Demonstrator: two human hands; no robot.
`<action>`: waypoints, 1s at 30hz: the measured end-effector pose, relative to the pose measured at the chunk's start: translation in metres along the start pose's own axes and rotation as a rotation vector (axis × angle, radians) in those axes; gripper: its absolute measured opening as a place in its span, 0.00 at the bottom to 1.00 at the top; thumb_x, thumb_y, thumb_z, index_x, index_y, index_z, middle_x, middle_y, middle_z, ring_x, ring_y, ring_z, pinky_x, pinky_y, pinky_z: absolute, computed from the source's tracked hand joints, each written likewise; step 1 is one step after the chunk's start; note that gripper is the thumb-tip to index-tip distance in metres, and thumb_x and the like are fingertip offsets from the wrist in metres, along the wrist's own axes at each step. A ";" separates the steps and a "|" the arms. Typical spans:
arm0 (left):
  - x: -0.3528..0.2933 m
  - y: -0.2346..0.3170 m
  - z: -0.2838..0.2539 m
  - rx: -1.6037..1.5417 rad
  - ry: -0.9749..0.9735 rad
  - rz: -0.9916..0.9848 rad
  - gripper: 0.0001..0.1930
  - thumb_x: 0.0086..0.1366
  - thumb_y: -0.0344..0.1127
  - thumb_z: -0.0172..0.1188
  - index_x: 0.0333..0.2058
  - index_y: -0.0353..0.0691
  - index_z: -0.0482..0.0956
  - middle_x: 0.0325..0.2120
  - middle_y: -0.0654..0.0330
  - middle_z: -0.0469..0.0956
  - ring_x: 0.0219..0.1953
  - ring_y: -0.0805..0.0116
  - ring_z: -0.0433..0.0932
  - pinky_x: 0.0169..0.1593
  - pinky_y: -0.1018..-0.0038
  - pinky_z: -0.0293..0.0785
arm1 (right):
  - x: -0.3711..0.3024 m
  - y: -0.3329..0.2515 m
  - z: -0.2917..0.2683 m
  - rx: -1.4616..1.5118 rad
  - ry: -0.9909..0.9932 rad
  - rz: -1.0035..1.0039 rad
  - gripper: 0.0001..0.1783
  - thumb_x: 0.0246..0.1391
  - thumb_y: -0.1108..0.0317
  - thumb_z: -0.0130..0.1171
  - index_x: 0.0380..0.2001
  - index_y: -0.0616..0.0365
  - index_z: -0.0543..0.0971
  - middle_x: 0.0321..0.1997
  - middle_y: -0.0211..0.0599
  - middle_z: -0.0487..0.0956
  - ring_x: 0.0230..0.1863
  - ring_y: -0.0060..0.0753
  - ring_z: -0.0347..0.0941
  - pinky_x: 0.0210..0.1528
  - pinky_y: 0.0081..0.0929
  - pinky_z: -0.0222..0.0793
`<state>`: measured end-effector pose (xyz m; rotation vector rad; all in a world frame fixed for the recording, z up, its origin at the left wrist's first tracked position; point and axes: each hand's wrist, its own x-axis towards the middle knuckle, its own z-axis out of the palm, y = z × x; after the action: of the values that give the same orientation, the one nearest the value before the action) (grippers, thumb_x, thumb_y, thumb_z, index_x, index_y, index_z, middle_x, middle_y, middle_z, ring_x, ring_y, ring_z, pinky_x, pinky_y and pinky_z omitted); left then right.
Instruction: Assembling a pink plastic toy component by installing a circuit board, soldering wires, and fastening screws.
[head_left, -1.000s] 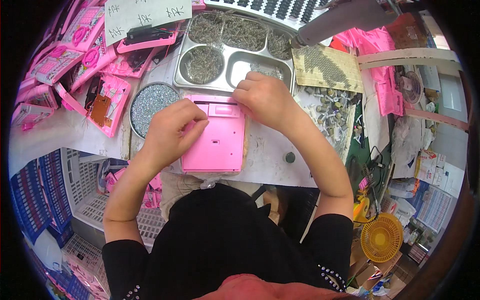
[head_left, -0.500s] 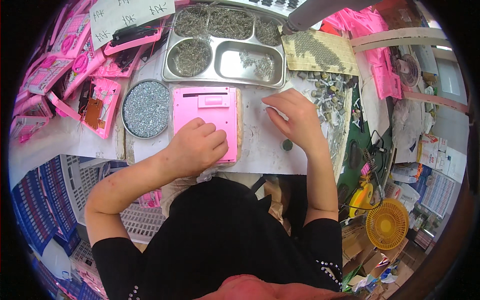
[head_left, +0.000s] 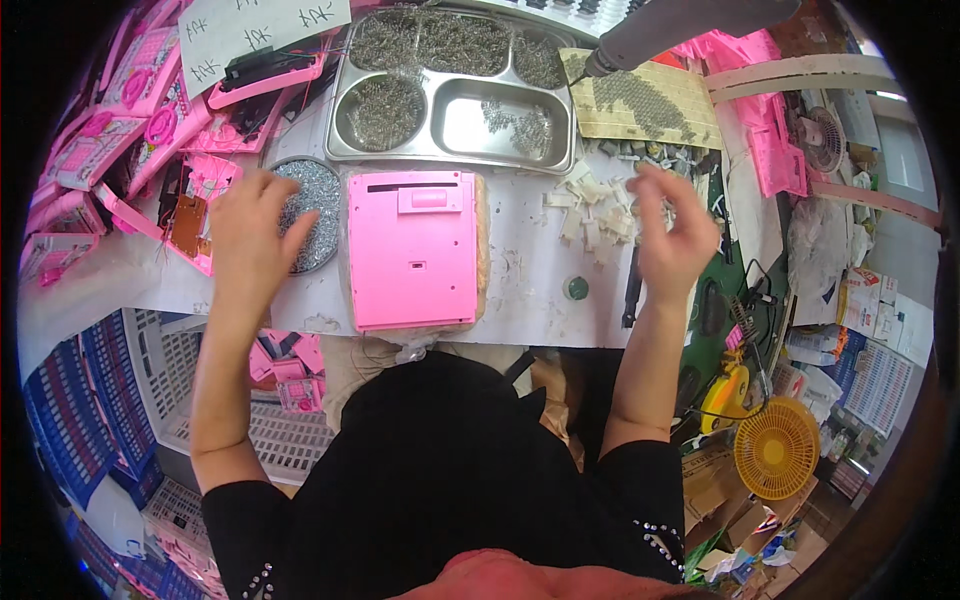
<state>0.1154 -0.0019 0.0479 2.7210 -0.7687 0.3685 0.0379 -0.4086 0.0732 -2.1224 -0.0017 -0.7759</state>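
My left hand reaches over the left side of a round metal dish full of small silvery screws. Its fingers and thumb are apart, and nothing shows in them. In front of me a flat pink plastic casing rests on a wrapped pad, untouched by either hand. My right hand is raised beside a heap of small whitish parts, fingers bent and apart from the thumb, with nothing visible between them.
A metal compartment tray with springs stands behind the casing. A grey power screwdriver hangs over a yellowish card of small parts. Pink toy shells pile up at left. A green cap lies near the front edge.
My left hand has left the pink casing for the screw dish. My right hand has moved right. Whitish parts now lie heaped on the table, and the screwdriver has swung slightly right.
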 end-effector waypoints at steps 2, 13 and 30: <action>-0.018 -0.018 0.005 -0.020 -0.095 -0.022 0.08 0.59 0.36 0.69 0.34 0.42 0.82 0.34 0.60 0.79 0.40 0.56 0.78 0.46 0.58 0.68 | 0.010 -0.012 0.007 0.162 0.158 0.095 0.08 0.57 0.81 0.63 0.41 0.66 0.85 0.36 0.35 0.85 0.33 0.23 0.78 0.37 0.24 0.72; -0.020 -0.026 0.017 -0.103 -0.005 -0.152 0.09 0.64 0.37 0.65 0.28 0.42 0.77 0.31 0.58 0.76 0.38 0.55 0.77 0.46 0.57 0.65 | 0.114 -0.015 0.091 0.377 0.437 -0.285 0.24 0.57 0.78 0.66 0.56 0.66 0.73 0.47 0.42 0.83 0.50 0.37 0.80 0.52 0.33 0.77; -0.044 0.067 0.004 -0.647 -0.016 0.141 0.06 0.59 0.31 0.69 0.34 0.43 0.81 0.31 0.62 0.83 0.34 0.61 0.80 0.45 0.63 0.69 | 0.028 -0.107 0.078 1.057 -0.550 0.120 0.27 0.58 0.62 0.71 0.53 0.53 0.67 0.27 0.35 0.78 0.27 0.33 0.74 0.37 0.38 0.76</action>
<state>0.0430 -0.0375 0.0443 2.0735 -0.8985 0.0971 0.0725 -0.2914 0.1312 -1.2251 -0.4683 -0.0261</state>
